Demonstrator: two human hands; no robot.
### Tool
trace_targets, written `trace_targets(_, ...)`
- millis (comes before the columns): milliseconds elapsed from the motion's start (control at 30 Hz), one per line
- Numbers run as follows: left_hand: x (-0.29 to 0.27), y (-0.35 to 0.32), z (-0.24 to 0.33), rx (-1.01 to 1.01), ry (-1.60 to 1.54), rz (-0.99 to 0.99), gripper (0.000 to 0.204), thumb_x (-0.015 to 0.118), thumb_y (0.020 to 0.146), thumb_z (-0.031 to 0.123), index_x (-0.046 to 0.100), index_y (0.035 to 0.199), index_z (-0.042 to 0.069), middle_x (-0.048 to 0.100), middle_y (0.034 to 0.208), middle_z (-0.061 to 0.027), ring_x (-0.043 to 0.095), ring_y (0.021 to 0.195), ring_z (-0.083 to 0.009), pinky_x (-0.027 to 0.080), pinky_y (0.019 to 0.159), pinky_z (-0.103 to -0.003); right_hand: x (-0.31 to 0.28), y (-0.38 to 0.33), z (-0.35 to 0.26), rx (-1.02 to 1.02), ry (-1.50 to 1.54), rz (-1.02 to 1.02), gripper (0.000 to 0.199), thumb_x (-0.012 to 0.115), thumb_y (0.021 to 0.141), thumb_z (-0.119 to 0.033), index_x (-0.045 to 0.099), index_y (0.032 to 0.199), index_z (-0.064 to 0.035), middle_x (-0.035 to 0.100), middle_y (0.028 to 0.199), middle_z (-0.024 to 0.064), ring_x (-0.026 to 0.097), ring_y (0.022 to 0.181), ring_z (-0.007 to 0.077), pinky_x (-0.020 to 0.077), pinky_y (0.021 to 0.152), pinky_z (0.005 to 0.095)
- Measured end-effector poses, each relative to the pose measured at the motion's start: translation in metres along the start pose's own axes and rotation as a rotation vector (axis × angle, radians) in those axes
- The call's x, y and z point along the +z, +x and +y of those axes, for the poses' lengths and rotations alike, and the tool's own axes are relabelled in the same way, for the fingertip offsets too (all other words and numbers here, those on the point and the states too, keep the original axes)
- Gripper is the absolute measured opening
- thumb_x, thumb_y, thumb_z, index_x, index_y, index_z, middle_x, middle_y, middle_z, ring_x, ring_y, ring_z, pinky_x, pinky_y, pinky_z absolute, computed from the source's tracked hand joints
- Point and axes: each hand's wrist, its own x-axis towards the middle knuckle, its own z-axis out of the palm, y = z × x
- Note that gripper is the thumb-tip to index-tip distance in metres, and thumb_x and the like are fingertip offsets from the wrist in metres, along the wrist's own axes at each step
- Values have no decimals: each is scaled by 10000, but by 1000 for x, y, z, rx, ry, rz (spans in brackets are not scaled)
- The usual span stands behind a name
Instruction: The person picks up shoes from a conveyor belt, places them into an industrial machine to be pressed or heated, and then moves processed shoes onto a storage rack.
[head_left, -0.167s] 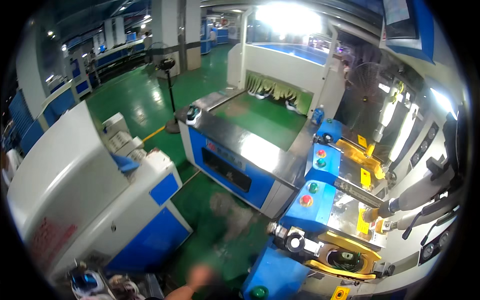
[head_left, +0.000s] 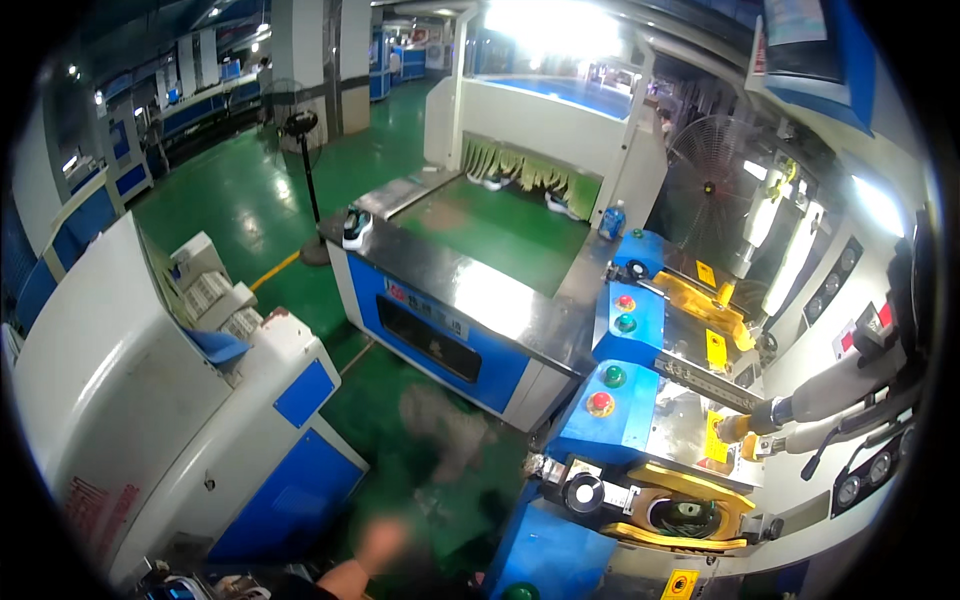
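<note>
My left hand (head_left: 381, 546) is low in the view, smeared by blur, with its forearm coming up from the lower edge. I cannot make out its fingers or anything in them. It hangs over the green floor, between the white-and-blue machine on the left and the blue machine housing (head_left: 553, 545) on the right. My right hand is out of view. Beside that housing, a dark shoe-shaped piece (head_left: 690, 514) sits between yellow clamp pads (head_left: 685, 477). A black-and-white shoe (head_left: 357, 228) stands on the left corner of the metal counter (head_left: 470, 280).
A large white machine (head_left: 120, 380) fills the left side. Ahead is a conveyor (head_left: 490, 225) with shoes under a fringed curtain (head_left: 530, 170). Along the right run push-button boxes (head_left: 608, 400) and robot-like press arms (head_left: 820, 400). A pedestal fan (head_left: 300, 125) stands farther back.
The whole view has shifted, so the machines and counter appear farther left. My left hand also appears slightly farther left, still blurred.
</note>
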Motion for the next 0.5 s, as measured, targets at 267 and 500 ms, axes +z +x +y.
trace_targets(267,-3,62,-52,244,298,308,220,541,873,225,578,736,57,560,682,-158,544,589,-303,452,559,-407,8,92,25,-2,-118,448,235,582,881,-58,567,1104,15,622,1035,73,570,969,157,445,868,278)
trace_targets(500,-98,254,-6,43,-198,-102,243,436,920,227,561,856,29,618,724,-221,606,815,-420,496,678,-522,1,206,39,21,34,1072,272,590,883,-68,556,1143,3,643,1035,89,597,915,137,485,803,275)
